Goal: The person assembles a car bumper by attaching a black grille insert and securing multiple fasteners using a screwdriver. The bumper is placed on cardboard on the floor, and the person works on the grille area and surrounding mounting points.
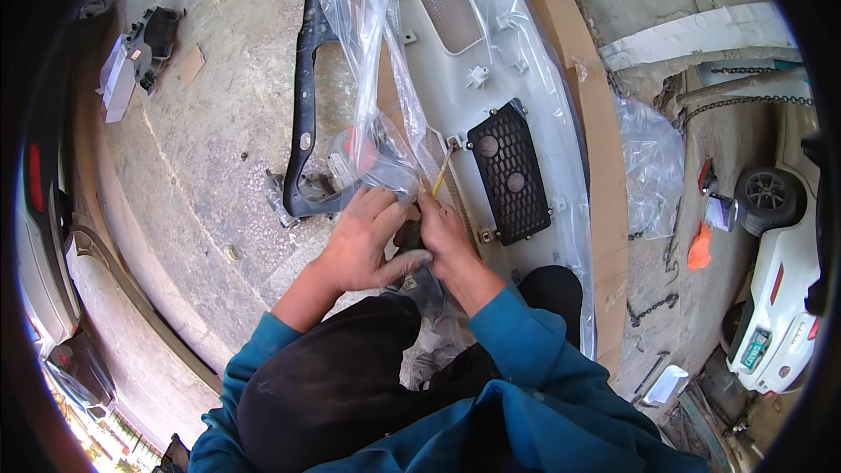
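From where I stood, the person's 2 hands met low over the near edge of a long pale panel (451,92), which lay among clear plastic sheeting (390,162) with a strip of cardboard (606,166) along its right side. The right hand (451,241) had its fingers curled around the near end of a thin yellow rod (441,172), perhaps a screwdriver shaft, which slanted up toward a small metal clip (454,142) on the panel's edge; whether its tip touched the clip I could not tell. The left hand (368,241) was just beside it, fingers bent at the sheeting, thumb pointing across at the right hand. Something dark (405,236) showed between the palms, but I could not tell what it was or whether the left fingers gripped it.

The rod looked stiff and light, easy to steer from its near end, though a slim tip could skid and scratch. The panel seemed to be thin moulded plastic: light for its length, apt to flex, best lifted with both hands under its long edges. I would not have carried it by the black mesh grille (512,180), whose lattice looked brittle. The sheeting was soft and probably slippery, better bunched than pinched. To the left, on the bare floor (219,166), a black frame (300,123) looked stiffer and could be taken by its long bar.
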Available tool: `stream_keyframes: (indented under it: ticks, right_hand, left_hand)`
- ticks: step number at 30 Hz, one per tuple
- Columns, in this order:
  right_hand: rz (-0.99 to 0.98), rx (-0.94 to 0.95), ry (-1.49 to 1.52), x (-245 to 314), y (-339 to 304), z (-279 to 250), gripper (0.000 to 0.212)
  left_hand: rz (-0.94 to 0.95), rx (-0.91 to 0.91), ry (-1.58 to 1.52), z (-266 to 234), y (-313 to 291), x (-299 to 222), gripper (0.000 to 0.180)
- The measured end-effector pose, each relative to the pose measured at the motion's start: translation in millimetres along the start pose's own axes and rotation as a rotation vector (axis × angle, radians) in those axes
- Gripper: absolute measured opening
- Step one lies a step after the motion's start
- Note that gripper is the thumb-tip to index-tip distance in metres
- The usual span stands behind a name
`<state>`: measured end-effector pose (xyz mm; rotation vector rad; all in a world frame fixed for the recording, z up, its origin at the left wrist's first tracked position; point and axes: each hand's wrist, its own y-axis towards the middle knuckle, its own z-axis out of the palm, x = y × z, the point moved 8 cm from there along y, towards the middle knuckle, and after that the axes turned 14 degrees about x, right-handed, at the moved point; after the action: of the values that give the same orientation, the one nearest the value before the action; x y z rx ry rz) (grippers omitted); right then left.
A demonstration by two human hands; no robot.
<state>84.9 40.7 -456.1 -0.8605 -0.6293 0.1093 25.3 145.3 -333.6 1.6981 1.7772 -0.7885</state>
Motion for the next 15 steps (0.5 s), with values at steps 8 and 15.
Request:
stream_keyframes:
  ticks: [8,15]
  right_hand:
    - [-0.030,-0.006,0.109,-4.0,1.4,-3.7,0.047]
    - [-0.197,-0.122,0.036,4.4,8.4,5.4,0.057]
  left_hand:
    - [-0.127,0.142,-0.072,6.7,-26.0,-15.5,0.074]
    - [-0.126,-0.036,-0.087,29.2,-28.2,3.9,0.059]
